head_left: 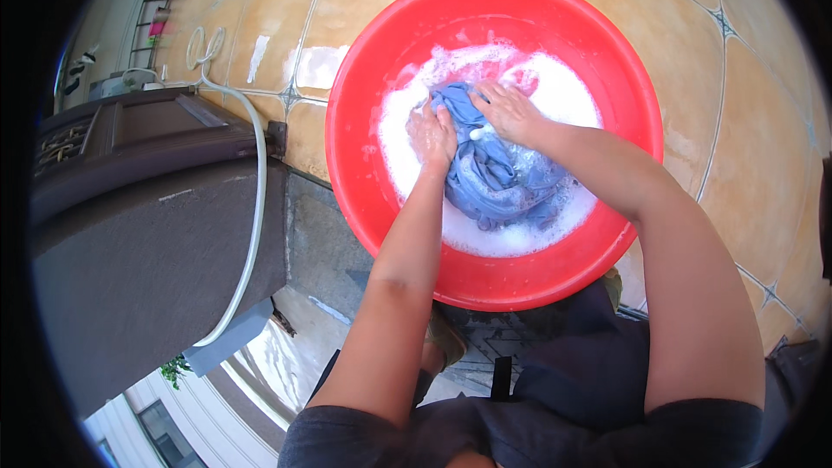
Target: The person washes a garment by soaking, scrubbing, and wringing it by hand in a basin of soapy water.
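A wet blue cloth lies bunched and twisted in a red plastic basin, surrounded by white suds. My left hand presses against the cloth's left side, its fingertips partly lost in foam and folds. Opposite it, my right hand rests on the upper right of the same bunch, fingers pointing left. A raised fold of the cloth sits between the two hands. Whether either hand grips the fabric or only presses it cannot be made out. Foam hides part of the water and the basin floor.
Tan floor tiles, wet in places, surround the basin's far side. To the left, a pale hose runs over a dark wall beside a brown door panel. My shoe is just below the basin.
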Demonstrator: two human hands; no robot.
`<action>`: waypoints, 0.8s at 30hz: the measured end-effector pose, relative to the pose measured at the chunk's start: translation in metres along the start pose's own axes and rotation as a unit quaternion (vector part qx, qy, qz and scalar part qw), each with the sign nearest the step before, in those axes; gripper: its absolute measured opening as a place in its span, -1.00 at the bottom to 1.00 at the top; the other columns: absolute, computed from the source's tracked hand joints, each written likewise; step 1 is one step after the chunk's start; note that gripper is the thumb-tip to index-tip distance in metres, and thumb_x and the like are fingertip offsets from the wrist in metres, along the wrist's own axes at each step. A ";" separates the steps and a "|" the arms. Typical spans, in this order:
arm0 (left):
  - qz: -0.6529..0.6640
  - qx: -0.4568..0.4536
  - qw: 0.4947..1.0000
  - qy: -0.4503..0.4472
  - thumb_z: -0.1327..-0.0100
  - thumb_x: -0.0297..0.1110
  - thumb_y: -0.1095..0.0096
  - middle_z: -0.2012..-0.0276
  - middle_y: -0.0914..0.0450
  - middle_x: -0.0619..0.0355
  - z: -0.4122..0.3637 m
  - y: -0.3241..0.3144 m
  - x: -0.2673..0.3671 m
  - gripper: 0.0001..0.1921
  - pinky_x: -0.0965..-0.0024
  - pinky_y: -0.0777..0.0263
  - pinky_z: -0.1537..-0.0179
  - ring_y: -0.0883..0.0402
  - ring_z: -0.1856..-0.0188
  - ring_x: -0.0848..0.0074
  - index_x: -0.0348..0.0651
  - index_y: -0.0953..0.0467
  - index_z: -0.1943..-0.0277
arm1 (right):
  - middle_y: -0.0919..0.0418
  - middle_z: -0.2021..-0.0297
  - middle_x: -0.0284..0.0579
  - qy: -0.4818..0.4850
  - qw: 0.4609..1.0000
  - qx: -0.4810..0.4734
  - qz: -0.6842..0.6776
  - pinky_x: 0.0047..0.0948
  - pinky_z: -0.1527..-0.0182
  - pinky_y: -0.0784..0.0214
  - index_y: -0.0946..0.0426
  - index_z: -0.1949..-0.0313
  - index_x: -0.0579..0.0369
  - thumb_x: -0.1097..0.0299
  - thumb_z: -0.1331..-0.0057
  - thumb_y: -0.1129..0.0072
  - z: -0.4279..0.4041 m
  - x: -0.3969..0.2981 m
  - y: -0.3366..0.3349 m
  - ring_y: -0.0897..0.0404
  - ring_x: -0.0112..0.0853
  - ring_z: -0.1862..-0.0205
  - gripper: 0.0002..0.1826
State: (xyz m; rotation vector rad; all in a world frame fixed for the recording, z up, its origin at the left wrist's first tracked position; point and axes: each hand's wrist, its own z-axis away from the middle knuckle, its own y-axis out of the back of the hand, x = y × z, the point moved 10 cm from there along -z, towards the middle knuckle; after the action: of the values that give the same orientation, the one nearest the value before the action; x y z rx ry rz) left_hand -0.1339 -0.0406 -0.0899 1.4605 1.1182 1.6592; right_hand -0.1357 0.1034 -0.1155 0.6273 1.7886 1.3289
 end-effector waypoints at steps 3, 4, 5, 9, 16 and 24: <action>0.019 -0.043 0.994 0.094 -0.37 0.03 0.20 -0.25 -0.21 -0.40 0.004 0.014 -0.037 -0.42 0.10 -0.08 -0.31 -0.21 -0.29 -0.12 -0.16 -0.27 -0.30 | -0.32 -0.17 0.06 -0.077 0.997 0.014 0.009 -0.11 -0.33 0.04 -0.44 -0.09 -0.05 0.26 -0.19 -0.12 -0.045 0.018 0.053 -0.19 -0.08 -0.30 -0.56; 0.101 -0.038 0.987 0.117 -0.37 0.09 0.22 -0.24 -0.24 -0.33 -0.001 0.008 -0.040 -0.39 0.14 -0.08 -0.30 -0.25 -0.27 -0.06 -0.20 -0.29 -0.27 | -0.33 -0.13 0.07 -0.166 0.985 -0.020 -0.053 -0.12 -0.32 0.02 -0.50 0.02 -0.02 0.31 -0.14 -0.15 -0.051 0.030 0.052 -0.22 -0.11 -0.27 -0.63; 0.182 -0.033 0.973 0.139 -0.37 0.15 0.25 -0.24 -0.28 -0.26 -0.006 0.000 -0.041 -0.36 0.17 -0.09 -0.29 -0.30 -0.24 0.00 -0.25 -0.32 -0.24 | -0.31 -0.14 0.08 -0.256 0.955 0.020 -0.150 -0.05 -0.28 -0.05 -0.51 0.07 0.00 0.36 0.01 -0.20 -0.048 0.032 0.056 -0.25 -0.06 -0.25 -0.57; 0.855 -0.218 0.452 0.131 -0.35 0.29 0.30 -0.16 -0.41 -0.02 -0.006 -0.004 0.019 -0.31 0.12 -0.22 -0.25 -0.36 -0.23 0.16 -0.11 -0.34 -0.23 | -0.23 -0.19 0.08 -0.006 0.926 0.194 -0.324 0.08 -0.24 -0.06 -0.45 0.29 0.07 0.34 0.05 -0.24 -0.039 -0.090 0.109 -0.19 0.06 -0.27 -0.71; 0.841 -0.145 0.518 0.065 -0.38 0.10 0.15 -0.10 -0.44 0.03 -0.004 0.067 0.073 -0.46 0.27 -0.32 -0.13 -0.44 -0.11 0.30 -0.20 -0.35 -0.15 | -0.41 0.03 -0.08 0.084 0.924 0.296 -0.226 0.01 -0.01 -0.30 -0.47 0.42 0.02 0.28 -0.04 -0.24 -0.023 -0.133 0.208 -0.38 -0.04 -0.09 -0.83; 0.679 -0.012 0.729 0.085 -0.34 -0.17 0.06 0.28 -0.53 0.12 -0.008 0.095 0.099 -0.68 0.36 -0.36 0.16 -0.49 0.22 0.47 -0.30 -0.48 0.19 | -0.51 0.59 -0.12 -0.201 0.814 0.194 -0.510 -0.36 0.42 -0.37 -0.48 0.51 0.25 0.30 -0.22 -0.10 -0.069 -0.025 0.207 -0.49 -0.33 0.56 -0.74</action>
State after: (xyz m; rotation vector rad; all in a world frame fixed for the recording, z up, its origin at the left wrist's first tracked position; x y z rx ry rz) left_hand -0.1518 0.0060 0.0383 2.3502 -0.1724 2.7056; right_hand -0.1937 0.1136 0.0958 0.0559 1.6187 0.0795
